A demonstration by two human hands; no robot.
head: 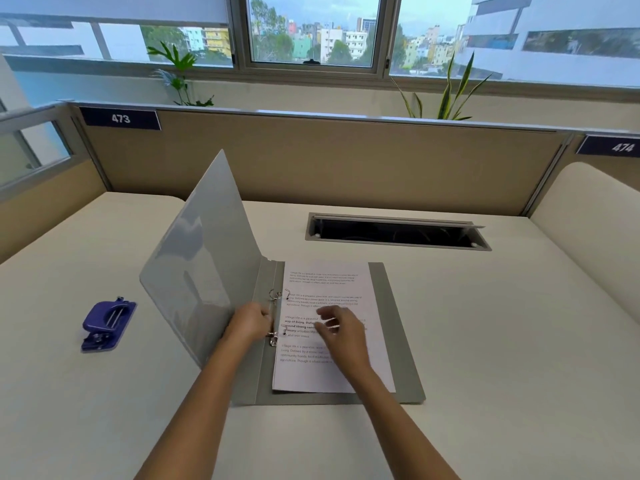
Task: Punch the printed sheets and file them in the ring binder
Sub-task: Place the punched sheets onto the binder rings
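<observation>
Nearest us, both forearms reach out over the table (485, 341) to the ring binder (398, 341), which lies open straight ahead with its back cover flat on the table.

Our left hand (251, 323) sits at the spine between the two rings, with its fingers curled in against the metal strip. We cannot tell whether they pinch it or only press on it. We judge the hand is there to work or steady the mechanism.

Our right hand (341, 332) is over the middle of the printed sheets (311, 372). It is blurred, with the fingers loosely spread and bent and nothing gripped in them. Whether it touches the paper we cannot say. It seems placed to keep the stack flat and its holes on the prongs.

The sheets lie on the back cover. Their long axis runs near to far, leaning a little to the right as it goes away. The head of the text is at the far end, so it reads upright to us. Their punched edge faces left, and the lower ring (275, 336) and upper ring (277, 295) pass through it. Both rings look parted, so we judge the filing is not yet closed off.

The hole punch (107, 323) rests on the table well to the left, apart from the binder and with no hand on it.

The front cover (201, 265) stands tilted up on the left of the spine, beside our left forearm, which leaves the rings clear.

Farther off, a cable slot (398, 232) is set into the table before the partition (346, 161).
</observation>
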